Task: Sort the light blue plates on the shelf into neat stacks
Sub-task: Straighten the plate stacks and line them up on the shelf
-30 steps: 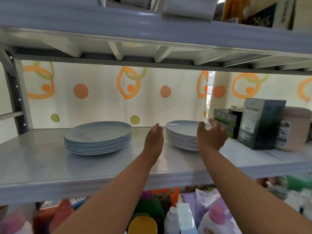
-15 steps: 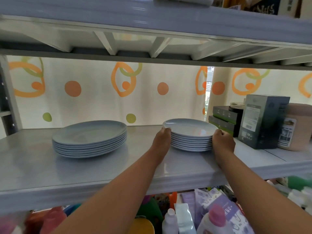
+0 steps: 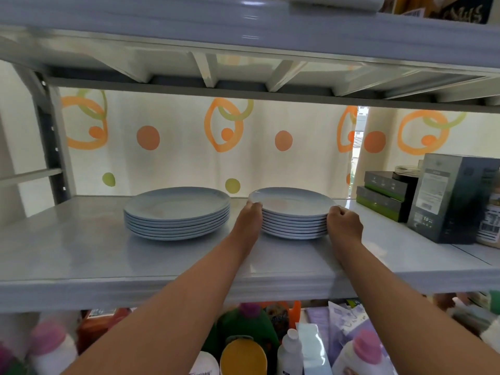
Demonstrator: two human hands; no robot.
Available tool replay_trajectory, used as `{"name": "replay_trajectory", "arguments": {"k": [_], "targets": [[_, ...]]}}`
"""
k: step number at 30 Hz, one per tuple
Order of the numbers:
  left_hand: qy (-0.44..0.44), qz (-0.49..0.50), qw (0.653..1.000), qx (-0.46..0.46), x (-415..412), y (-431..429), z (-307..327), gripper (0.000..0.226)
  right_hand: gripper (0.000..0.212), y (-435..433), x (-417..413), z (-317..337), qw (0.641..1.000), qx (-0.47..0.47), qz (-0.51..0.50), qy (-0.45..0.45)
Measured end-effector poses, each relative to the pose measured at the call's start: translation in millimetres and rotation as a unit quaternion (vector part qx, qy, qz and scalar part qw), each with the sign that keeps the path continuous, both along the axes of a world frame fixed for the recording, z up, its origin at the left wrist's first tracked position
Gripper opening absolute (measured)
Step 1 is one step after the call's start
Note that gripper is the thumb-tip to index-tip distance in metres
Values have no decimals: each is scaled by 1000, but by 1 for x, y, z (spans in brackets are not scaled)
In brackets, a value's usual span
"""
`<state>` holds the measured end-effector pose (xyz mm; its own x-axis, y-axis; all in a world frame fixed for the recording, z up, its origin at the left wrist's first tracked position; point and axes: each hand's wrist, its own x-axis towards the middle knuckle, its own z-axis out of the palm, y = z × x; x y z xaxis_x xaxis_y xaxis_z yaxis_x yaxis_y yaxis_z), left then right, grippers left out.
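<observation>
On mid shelf (image 3: 81, 253), two piles of light blue plates side by side, close but apart: wider stack (image 3: 177, 212) to the left, narrower stack (image 3: 293, 215) to the right, both flat on the surface w/ rims lined up fairly well. Clamping the narrower stack from both sides: left hand (image 3: 250, 216) on its left edge w/ fingers hooked over the top rim, right hand (image 3: 343, 226) on its right edge, fingers curled tight against the upper plates, thumbs not visible. Nothing lifted as far as can be told; base of pile apparently flat on shelf. Step in hand, prob.: squaring up this pile, or getting ready to shift it, i.e. sorting by size looking mostly done, tidy-up phase. Calls next for even squeeze from both sides, nudging any proud rims inward to get edges flush, then letting go w/o dragging top plate. If moving whole pile instead: needs grip lower down, under bottom plate, not just round upper ones, else risk of lower plates left behind or sliding. Worth minding dark boxes (image 3: 384, 196) near on the right & wider stack just beside on the left: little room for sideways swing either way. Low clearance under upper shelf (image 3: 243, 31) too, so best to keep any lift small. Bottles (image 3: 289, 353) on level below, not part of job.
</observation>
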<state>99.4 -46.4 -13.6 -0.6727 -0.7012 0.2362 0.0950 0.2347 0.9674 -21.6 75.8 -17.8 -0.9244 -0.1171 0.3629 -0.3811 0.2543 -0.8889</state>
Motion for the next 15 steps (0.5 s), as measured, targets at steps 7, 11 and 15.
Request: {"name": "replay_trajectory", "arguments": {"k": [7,11,15], "targets": [[16,-2,1000,14,14,-23,-10,58,33,-21,15,-2,1000,6,23,7],[23,5,1000,13,20,-22,-6,43,36,-24,15,-4,1000,8,23,12],[40,3,999,13,26,-16,0,36,35,-24,12,-3,999,13,31,12]]}}
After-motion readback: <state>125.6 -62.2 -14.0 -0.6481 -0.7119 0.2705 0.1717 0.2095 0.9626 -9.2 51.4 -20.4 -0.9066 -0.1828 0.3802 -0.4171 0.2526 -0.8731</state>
